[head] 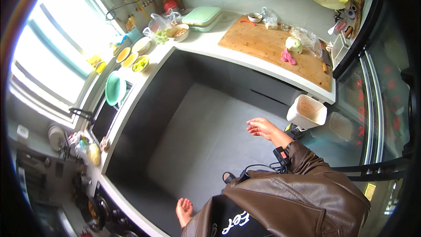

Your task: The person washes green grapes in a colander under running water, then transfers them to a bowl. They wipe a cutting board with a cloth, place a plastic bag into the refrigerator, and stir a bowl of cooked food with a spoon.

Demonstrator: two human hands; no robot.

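Observation:
Both of my hands hang over the grey floor, apart from the counters, in brown leather-look sleeves. My left hand (pixel 184 210) is at the bottom centre, its fingers loosely curled with nothing seen in it. Right of centre, my right hand (pixel 261 127) has its fingers spread and holds nothing; a black device with a cable is strapped at that wrist. Nearest to it is a white plastic bin (pixel 307 112) at the counter's end. Beyond, a wooden cutting board (pixel 260 44) bears a piece of cabbage (pixel 293 44), a pink cloth-like thing (pixel 288 57) and a small bowl (pixel 255 17).
White counters run around the floor on the left and far side. A green basin (pixel 115 88) stands by the sink, with bowls of food (pixel 140 64) beyond. A mint-green lidded box (pixel 201 18) sits near the corner. Glass sliding doors (pixel 371 105) are on the right; a stove (pixel 102 210) is lower left.

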